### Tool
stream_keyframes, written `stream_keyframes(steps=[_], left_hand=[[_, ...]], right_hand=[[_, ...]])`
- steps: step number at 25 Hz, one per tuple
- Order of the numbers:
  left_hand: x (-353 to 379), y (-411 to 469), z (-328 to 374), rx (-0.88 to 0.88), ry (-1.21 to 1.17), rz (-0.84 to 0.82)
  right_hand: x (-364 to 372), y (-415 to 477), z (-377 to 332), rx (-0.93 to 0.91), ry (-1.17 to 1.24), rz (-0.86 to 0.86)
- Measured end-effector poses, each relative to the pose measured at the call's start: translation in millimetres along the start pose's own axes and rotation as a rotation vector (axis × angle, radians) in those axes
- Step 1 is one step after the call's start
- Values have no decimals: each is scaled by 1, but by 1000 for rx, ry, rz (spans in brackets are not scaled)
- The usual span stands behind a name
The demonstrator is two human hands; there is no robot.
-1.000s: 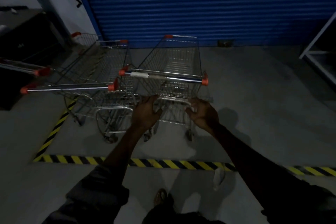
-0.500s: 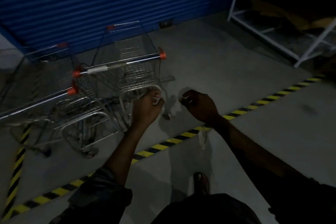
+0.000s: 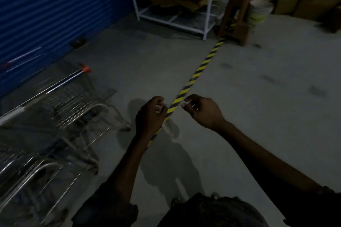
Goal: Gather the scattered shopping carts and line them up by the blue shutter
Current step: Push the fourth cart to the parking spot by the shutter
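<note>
white rack | cardboard, blurred | pale bucket, probably plastic | yellow-black floor tape
</note>
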State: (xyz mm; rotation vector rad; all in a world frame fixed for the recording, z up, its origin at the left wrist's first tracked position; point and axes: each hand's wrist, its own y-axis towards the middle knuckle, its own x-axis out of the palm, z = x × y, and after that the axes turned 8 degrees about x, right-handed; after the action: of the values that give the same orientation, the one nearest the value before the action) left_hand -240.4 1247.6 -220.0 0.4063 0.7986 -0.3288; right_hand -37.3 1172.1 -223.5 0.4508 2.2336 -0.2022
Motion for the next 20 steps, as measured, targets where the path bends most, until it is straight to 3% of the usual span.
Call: stream_keyframes(steps=[8, 20], left_hand=[[85, -21, 123, 185, -190, -159], [227, -146, 350, 528, -287, -518]], right_hand=[[-102, -112, 93, 284, 3, 210], [-228, -341, 219, 712, 56, 589]])
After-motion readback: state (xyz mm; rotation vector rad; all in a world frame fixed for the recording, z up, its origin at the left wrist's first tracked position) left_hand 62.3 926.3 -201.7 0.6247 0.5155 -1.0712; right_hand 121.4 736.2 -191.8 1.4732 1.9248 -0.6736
